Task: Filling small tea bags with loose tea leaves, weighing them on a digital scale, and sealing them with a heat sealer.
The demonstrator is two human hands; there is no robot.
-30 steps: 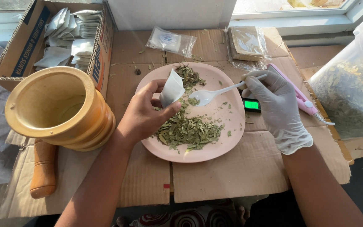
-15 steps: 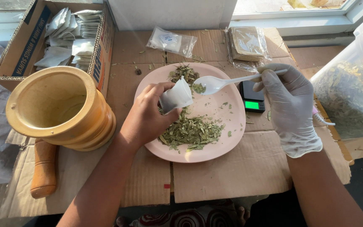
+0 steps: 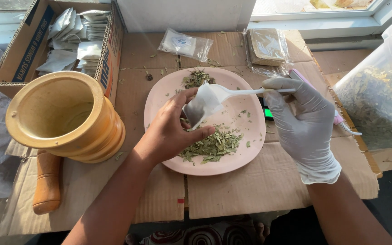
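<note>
Looking down at a worktop covered in flattened cardboard, the view centres on a round pink plate, used here as the landmark. Nearest the viewer, on the plate's near half, lies a loose heap of dried green leaves. Just above that heap, the bare left hand pinches a small white paper sachet between thumb and fingers, holding its mouth open over the middle of the plate. From the plate's right side, the gloved right hand grips the handle of a white plastic spoon, whose bowl sits at or inside the sachet's mouth; whether leaves are on the spoon cannot be told. Judging by the scene, this sachet is partway through being filled, with plenty of leaf left on the plate, including a smaller pile at its far edge. Left of the plate stands a yellow wooden mortar, with its pestle lying beside it. Right of the plate is a clear plastic tub of dried leaves. Beyond the plate lie two clear packets, and far left, a cardboard box holding many white sachets.
</note>
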